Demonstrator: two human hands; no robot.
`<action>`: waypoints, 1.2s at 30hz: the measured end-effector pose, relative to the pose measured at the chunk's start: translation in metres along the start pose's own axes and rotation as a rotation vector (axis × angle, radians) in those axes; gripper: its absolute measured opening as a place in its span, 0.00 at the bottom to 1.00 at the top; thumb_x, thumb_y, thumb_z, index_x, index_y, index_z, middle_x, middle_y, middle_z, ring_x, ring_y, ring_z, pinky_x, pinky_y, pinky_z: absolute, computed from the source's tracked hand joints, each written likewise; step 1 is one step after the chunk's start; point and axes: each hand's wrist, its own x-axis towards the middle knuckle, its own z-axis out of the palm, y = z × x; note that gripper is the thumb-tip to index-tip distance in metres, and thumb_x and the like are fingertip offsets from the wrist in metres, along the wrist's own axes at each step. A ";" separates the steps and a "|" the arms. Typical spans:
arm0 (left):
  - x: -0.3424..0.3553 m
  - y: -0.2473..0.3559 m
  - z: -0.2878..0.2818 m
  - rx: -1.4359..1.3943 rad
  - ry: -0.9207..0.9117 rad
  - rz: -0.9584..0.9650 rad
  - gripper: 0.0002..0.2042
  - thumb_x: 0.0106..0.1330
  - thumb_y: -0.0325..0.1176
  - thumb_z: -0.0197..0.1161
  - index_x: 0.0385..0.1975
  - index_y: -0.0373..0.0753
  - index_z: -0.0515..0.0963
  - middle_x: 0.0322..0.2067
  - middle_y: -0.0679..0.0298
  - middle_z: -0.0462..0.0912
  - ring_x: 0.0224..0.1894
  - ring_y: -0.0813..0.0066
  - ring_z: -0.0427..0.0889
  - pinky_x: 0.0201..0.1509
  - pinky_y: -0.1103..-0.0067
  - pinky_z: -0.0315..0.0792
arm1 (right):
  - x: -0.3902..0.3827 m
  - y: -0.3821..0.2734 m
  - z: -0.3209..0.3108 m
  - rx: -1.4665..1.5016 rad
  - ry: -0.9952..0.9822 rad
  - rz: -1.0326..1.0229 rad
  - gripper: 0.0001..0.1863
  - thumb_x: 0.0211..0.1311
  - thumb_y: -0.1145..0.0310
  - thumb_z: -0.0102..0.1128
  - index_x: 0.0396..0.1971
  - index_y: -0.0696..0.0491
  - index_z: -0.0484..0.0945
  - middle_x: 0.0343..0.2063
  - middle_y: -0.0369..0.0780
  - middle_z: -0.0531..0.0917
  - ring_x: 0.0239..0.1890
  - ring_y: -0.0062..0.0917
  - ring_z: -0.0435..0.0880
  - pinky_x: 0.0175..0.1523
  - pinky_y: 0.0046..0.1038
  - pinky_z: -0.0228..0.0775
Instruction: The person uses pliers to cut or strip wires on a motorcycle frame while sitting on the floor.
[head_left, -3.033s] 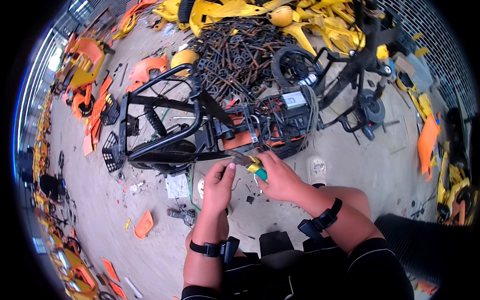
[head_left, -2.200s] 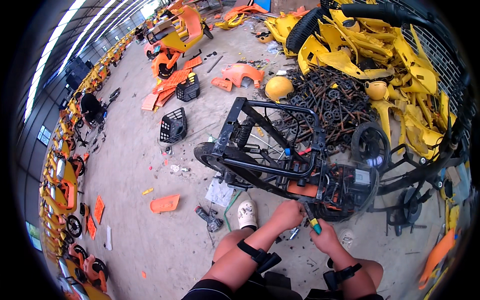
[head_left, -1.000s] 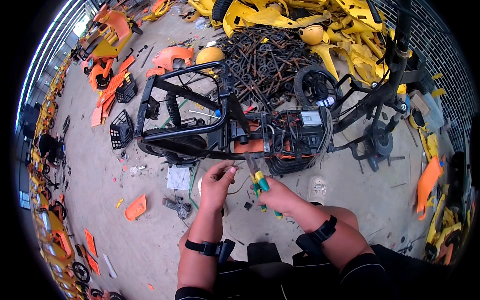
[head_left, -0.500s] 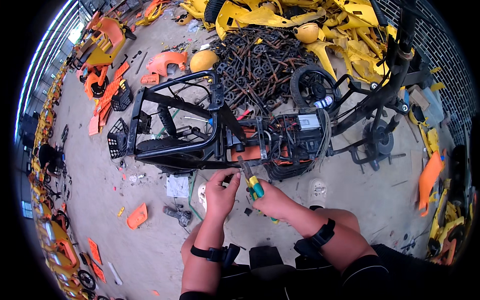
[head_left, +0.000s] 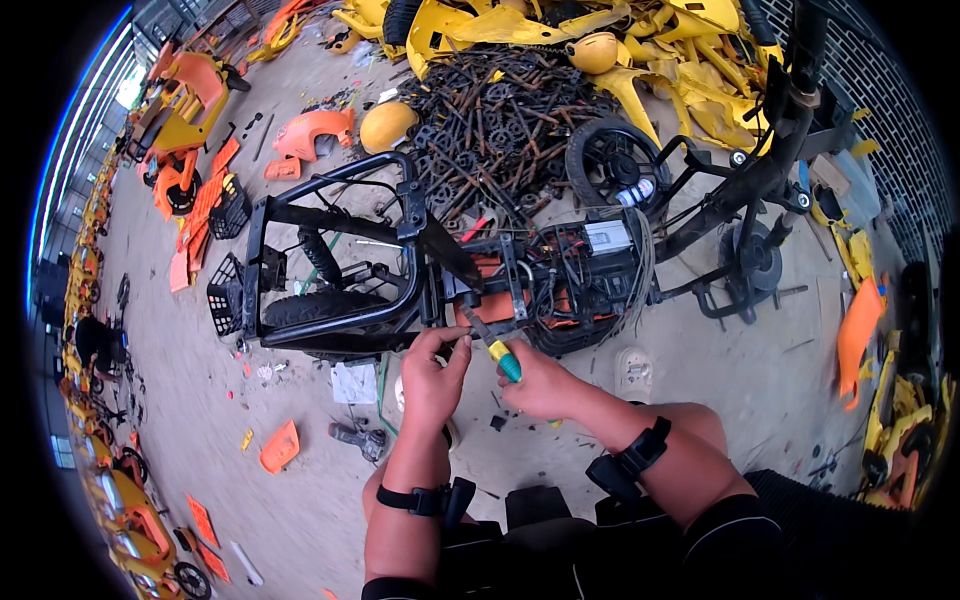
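Note:
A stripped black scooter frame (head_left: 350,170), with wiring, a battery compartment (head_left: 585,280) and an orange floor panel, lies across the floor before me. My right hand (head_left: 535,385) grips pliers (head_left: 495,345) with yellow and green handles, their metal jaws angled up-left against the frame's lower rail. My left hand (head_left: 435,375) is pinched just left of the jaws at that rail; what its fingertips hold is too small to make out.
A heap of rusty crank parts (head_left: 470,130) and yellow panels (head_left: 700,110) lies behind the frame. A power tool (head_left: 358,440) and orange tray (head_left: 280,447) sit lower left. A person (head_left: 95,345) crouches near rows of scooters at far left. Orange panels (head_left: 858,340) lie right.
Both hands have risen closer to the lower rail since half a second ago, the pliers tilting further left. Earlier a thin wire showed hanging from my left hand. The view has swung and returned.

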 end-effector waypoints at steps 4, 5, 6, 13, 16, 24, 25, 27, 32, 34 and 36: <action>0.003 -0.002 -0.003 0.060 -0.054 -0.061 0.06 0.65 0.28 0.69 0.38 0.34 0.85 0.31 0.63 0.85 0.29 0.78 0.79 0.37 0.80 0.74 | -0.002 -0.014 -0.007 0.073 -0.070 0.088 0.24 0.58 0.65 0.63 0.52 0.60 0.70 0.39 0.50 0.83 0.45 0.45 0.84 0.49 0.40 0.75; 0.002 -0.005 -0.005 0.069 -0.066 -0.058 0.06 0.65 0.28 0.69 0.38 0.34 0.85 0.31 0.62 0.85 0.29 0.78 0.79 0.37 0.80 0.74 | -0.004 -0.022 -0.007 0.085 -0.108 0.147 0.24 0.58 0.63 0.63 0.50 0.61 0.71 0.38 0.52 0.83 0.44 0.49 0.84 0.49 0.42 0.75; 0.003 -0.007 -0.004 0.077 -0.087 -0.044 0.06 0.65 0.28 0.69 0.38 0.34 0.85 0.32 0.62 0.85 0.29 0.78 0.79 0.37 0.80 0.74 | -0.005 -0.015 -0.003 0.006 -0.032 0.104 0.23 0.59 0.62 0.63 0.48 0.61 0.71 0.36 0.51 0.83 0.40 0.46 0.84 0.45 0.41 0.76; -0.020 -0.026 -0.013 0.396 -0.442 -0.238 0.11 0.64 0.36 0.67 0.34 0.32 0.85 0.25 0.53 0.85 0.27 0.65 0.85 0.33 0.71 0.76 | -0.023 0.034 0.044 0.294 -0.235 0.291 0.14 0.63 0.61 0.59 0.37 0.58 0.73 0.29 0.42 0.82 0.25 0.26 0.83 0.29 0.33 0.76; -0.038 -0.041 -0.008 0.625 -0.702 -0.277 0.13 0.61 0.37 0.63 0.32 0.32 0.86 0.26 0.47 0.85 0.31 0.53 0.86 0.38 0.64 0.78 | -0.043 0.050 0.066 0.436 -0.329 0.422 0.12 0.63 0.63 0.58 0.36 0.57 0.73 0.27 0.40 0.80 0.23 0.25 0.82 0.27 0.32 0.76; -0.077 -0.040 -0.002 0.706 -0.642 -0.209 0.10 0.62 0.37 0.63 0.35 0.38 0.86 0.33 0.48 0.86 0.40 0.47 0.85 0.47 0.60 0.79 | -0.071 0.053 0.078 0.489 -0.282 0.553 0.13 0.59 0.64 0.58 0.38 0.58 0.75 0.28 0.40 0.81 0.23 0.26 0.81 0.26 0.32 0.75; -0.080 -0.040 -0.001 0.727 -0.623 -0.203 0.10 0.62 0.37 0.63 0.35 0.39 0.86 0.34 0.48 0.86 0.41 0.47 0.85 0.47 0.60 0.79 | -0.071 0.055 0.080 0.441 -0.262 0.545 0.14 0.59 0.63 0.58 0.37 0.59 0.75 0.28 0.40 0.81 0.23 0.26 0.81 0.26 0.32 0.75; -0.086 -0.037 0.000 0.734 -0.603 -0.228 0.10 0.62 0.37 0.63 0.35 0.39 0.86 0.34 0.49 0.87 0.42 0.48 0.85 0.47 0.60 0.78 | -0.069 0.059 0.084 0.342 -0.227 0.524 0.14 0.58 0.63 0.58 0.36 0.59 0.76 0.27 0.41 0.81 0.22 0.27 0.82 0.25 0.33 0.75; -0.095 -0.048 -0.005 0.715 -0.562 -0.268 0.09 0.63 0.36 0.63 0.36 0.40 0.86 0.35 0.50 0.87 0.43 0.49 0.85 0.48 0.60 0.78 | -0.079 0.058 0.097 0.443 -0.164 0.504 0.14 0.57 0.63 0.58 0.32 0.61 0.76 0.25 0.43 0.81 0.21 0.30 0.83 0.25 0.37 0.75; -0.095 -0.041 -0.006 0.700 -0.541 -0.268 0.09 0.63 0.35 0.62 0.37 0.40 0.85 0.35 0.50 0.87 0.43 0.49 0.85 0.48 0.61 0.78 | -0.080 0.063 0.096 0.391 -0.080 0.506 0.14 0.58 0.63 0.57 0.30 0.61 0.77 0.24 0.43 0.82 0.21 0.31 0.83 0.25 0.38 0.75; -0.093 -0.047 -0.010 0.670 -0.504 -0.244 0.09 0.64 0.34 0.62 0.37 0.39 0.85 0.35 0.49 0.87 0.42 0.49 0.85 0.47 0.60 0.77 | -0.073 0.079 0.090 0.369 0.047 0.579 0.13 0.59 0.64 0.56 0.29 0.61 0.77 0.23 0.44 0.82 0.20 0.32 0.83 0.25 0.39 0.75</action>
